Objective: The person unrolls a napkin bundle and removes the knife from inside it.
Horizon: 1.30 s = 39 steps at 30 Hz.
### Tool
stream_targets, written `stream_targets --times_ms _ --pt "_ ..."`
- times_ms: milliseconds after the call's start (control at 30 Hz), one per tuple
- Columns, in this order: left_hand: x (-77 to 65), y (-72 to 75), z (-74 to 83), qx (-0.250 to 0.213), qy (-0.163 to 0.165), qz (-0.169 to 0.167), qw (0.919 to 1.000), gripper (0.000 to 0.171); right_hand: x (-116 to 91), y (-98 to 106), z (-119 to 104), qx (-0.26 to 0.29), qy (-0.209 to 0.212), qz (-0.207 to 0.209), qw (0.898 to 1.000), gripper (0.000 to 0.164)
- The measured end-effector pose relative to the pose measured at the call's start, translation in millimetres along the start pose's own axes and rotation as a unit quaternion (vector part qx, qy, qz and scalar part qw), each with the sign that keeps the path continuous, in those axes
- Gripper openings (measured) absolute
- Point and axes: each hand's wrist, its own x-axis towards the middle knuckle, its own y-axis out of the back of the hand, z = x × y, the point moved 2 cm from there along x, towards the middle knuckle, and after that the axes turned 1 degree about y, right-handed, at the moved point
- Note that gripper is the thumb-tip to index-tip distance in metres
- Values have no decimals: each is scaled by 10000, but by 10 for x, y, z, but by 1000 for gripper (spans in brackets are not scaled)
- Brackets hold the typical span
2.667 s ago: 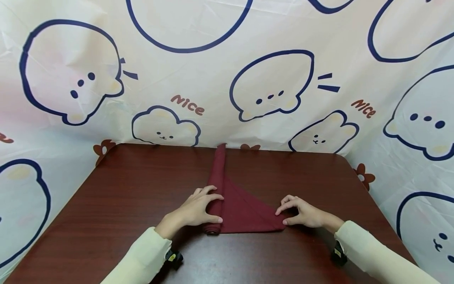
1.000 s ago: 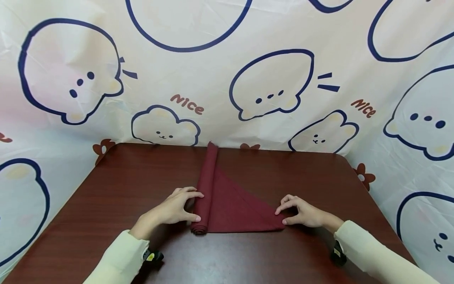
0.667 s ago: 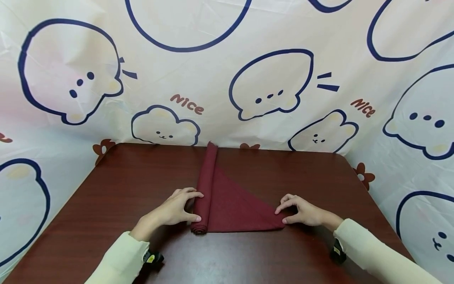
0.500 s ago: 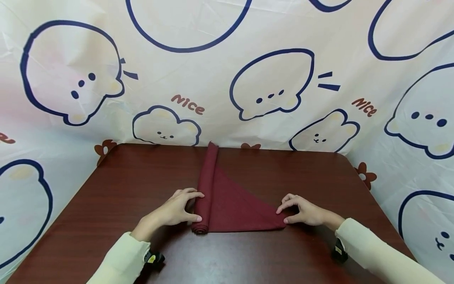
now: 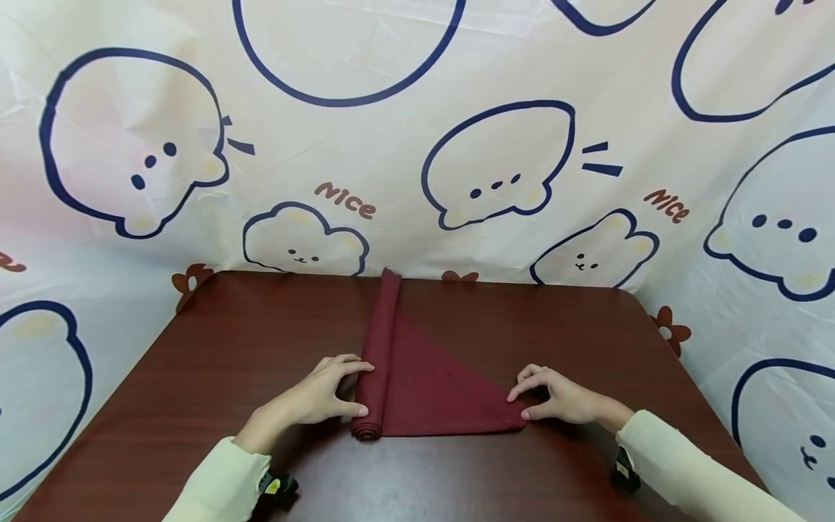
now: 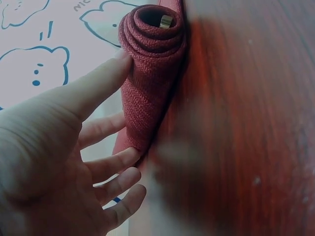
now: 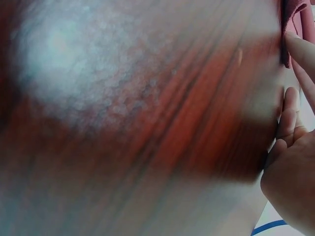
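A maroon cloth lies on the table, its left part wound into a long roll (image 5: pixel 377 384) that points away from me. Right of the roll spreads a flat triangular flap (image 5: pixel 433 395) of the same cloth. My left hand (image 5: pixel 320 395) holds the roll near its front end, thumb and fingers laid over it. In the left wrist view the roll's end (image 6: pixel 152 37) shows spiral layers, with a small gold-coloured piece (image 6: pixel 166 21) inside the opening. At the flap's right corner, my right hand (image 5: pixel 561 395) holds the cloth between thumb and fingers. Only that cloth edge (image 7: pixel 290 29) appears in the right wrist view.
The dark reddish-brown wooden table (image 5: pixel 261 319) carries the cloth. Behind it and at both sides hangs a pale curtain (image 5: pixel 391 145) with cartoon outlines. A dark wrist device (image 5: pixel 277 487) sits at the left cuff, another (image 5: pixel 625 470) at the right.
Since the earliest frame, my left hand and the roll have shifted left, and the flat flap has grown wider. My right hand has stayed at the corner. Lately the head view has tilted slightly.
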Motion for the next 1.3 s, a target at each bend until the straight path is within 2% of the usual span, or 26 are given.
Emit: stream_targets --times_ms 167,367,667,833,1033,1300 --pt "-10 43 -8 14 48 50 10000 65 15 -15 10 -43 7 40 10000 22" --pt "23 76 28 -71 -40 139 9999 62 5 -17 33 -93 -119 23 9999 21" --pt "161 -19 165 160 -125 441 9988 61 24 -9 16 -13 -170 6 9999 21" --pt "237 -95 239 510 -147 342 9980 63 17 -1 9 -30 -188 18 9998 22" --pt "274 -175 246 740 -59 124 9972 63 14 0 13 -14 -200 -13 9998 22" --pt "282 -164 215 985 -65 117 9950 56 28 23 14 -17 -234 -42 9997 22"
